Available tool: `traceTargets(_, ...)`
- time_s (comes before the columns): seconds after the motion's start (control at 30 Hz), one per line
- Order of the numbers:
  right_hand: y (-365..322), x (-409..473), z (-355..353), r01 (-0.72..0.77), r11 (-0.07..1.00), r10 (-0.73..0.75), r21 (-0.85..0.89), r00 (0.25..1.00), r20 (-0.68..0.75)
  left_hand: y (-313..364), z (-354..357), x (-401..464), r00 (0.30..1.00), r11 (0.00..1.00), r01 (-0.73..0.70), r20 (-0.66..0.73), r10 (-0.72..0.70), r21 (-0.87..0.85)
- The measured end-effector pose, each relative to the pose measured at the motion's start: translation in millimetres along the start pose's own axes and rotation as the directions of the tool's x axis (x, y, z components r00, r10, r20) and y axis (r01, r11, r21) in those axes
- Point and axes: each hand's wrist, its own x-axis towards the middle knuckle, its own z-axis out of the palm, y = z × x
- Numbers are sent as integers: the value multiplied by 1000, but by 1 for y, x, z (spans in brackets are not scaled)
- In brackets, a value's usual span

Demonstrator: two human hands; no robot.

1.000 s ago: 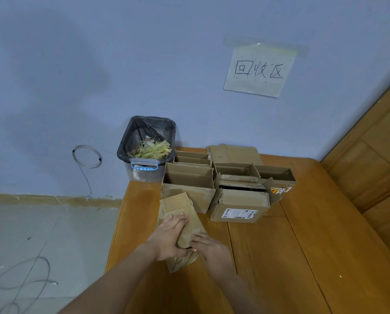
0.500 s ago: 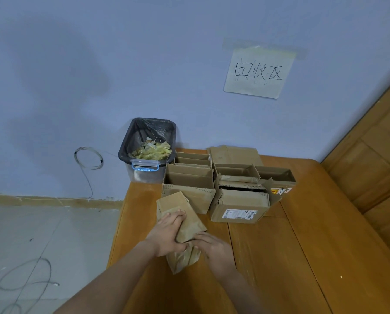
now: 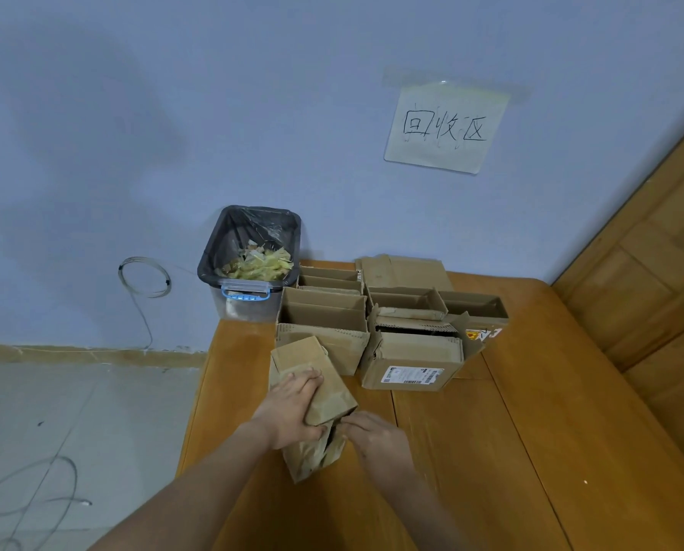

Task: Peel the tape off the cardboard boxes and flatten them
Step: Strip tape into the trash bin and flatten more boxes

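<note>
A person stands at the near left part of a wooden table [image 3: 491,451], both bare hands on a small cardboard box [image 3: 312,375] that lies on its side, long and narrow, pointing away toward the wall. The left hand [image 3: 292,411] lies over the top of the box with its fingers spread across the upper face and its thumb curled round the near edge, so it grips the box. The right hand [image 3: 372,435] is at the near open end, fingertips drawn together against the torn flaps there; whether they pinch tape or cardboard I cannot tell.

Just beyond the held box sits a cluster of open boxes [image 3: 324,316], packed side by side. The front right one [image 3: 412,367] carries a white shipping label on its near face. At the far left corner, touching the cluster, stands a clear plastic bin [image 3: 249,300] lined with a dark bag and holding yellowish tape scraps [image 3: 261,264]. A handwritten paper sign [image 3: 445,127] is taped to the blue wall. A coil of wire [image 3: 145,276] hangs against the wall, left of the bin.
</note>
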Motion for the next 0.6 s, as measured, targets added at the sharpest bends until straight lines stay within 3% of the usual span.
traceTargets(0.23,-11,-21,10,-81,997,82,-16,995,48,3,-2,1,998,998,56,-19,-56,-8)
traceTargets(0.4,-3,-18,8,-130,991,131,-43,991,6,7,4,-2,999,999,32,-13,-31,9)
traceTargets(0.6,-6,-11,4,-157,987,156,-31,987,-29,7,-3,-7,999,991,31,-26,-28,129)
